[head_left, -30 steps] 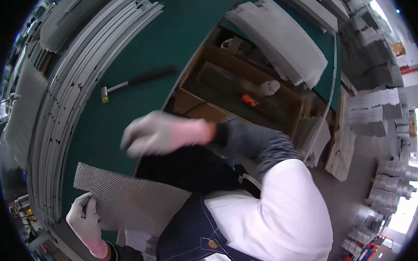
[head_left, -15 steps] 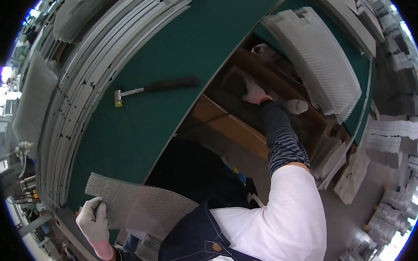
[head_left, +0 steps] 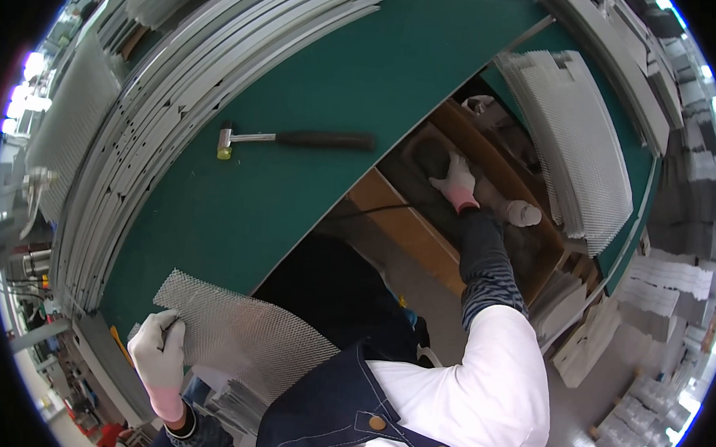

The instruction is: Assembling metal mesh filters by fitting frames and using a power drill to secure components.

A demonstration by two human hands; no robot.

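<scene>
My left hand [head_left: 159, 357], in a white glove with a pink cuff, pinches the edge of a bent sheet of metal mesh [head_left: 245, 338] at the lower left. The sheet reaches across to my apron. My right hand [head_left: 457, 184], gloved the same way, is down inside an open brown box [head_left: 527, 183] below the table edge. Its thumb stands apart from the fingers, beside a dark rounded patch, and I see nothing held. Near its wrist lies a pale cylindrical thing [head_left: 523, 213]. A mallet [head_left: 298, 138] with a black handle rests on the green table.
Long white slotted metal strips [head_left: 172, 95] are stacked along the table's left side. At the right, a stack of mesh sheets [head_left: 585, 145] stands on another green surface [head_left: 625, 247]. Behind the strips leans more mesh [head_left: 70, 131]. Flat pale pieces [head_left: 558, 304] stand below at the right.
The view has shifted, so the table and mallet appear lower and further right. My right hand remains in the box, its thumb now clearly spread. My left hand still holds the mesh sheet.
</scene>
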